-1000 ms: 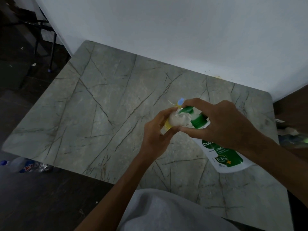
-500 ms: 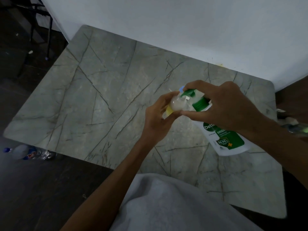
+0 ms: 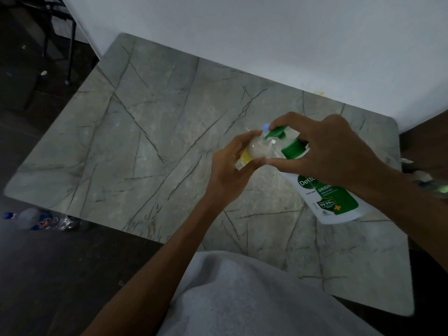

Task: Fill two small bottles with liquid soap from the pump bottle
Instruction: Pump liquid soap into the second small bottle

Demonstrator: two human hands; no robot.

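Note:
A white pump bottle point(image 3: 332, 202) with a green label and green pump head stands on the marble table point(image 3: 145, 132), right of centre. My right hand point(image 3: 324, 151) is over its top, with the forefinger on the green pump head and the thumb below. My left hand point(image 3: 230, 170) grips a small clear bottle point(image 3: 259, 149) with a yellow band, tilted, its mouth at the pump's nozzle. Pale liquid shows inside it. A small light-blue piece point(image 3: 266, 127) peeks out just above the nozzle. I see no second small bottle.
The table's back edge meets a white wall point(image 3: 266, 32). A crushed plastic water bottle point(image 3: 36, 219) lies on the dark floor to the left. A dark metal frame point(image 3: 60, 32) stands at the far left. My grey-clad knee point(image 3: 254, 299) is below the table's near edge.
Both hands have kept their grip at the pump nozzle. The view has shifted slightly; the hands and bottles sit a little higher in the frame than one second ago.

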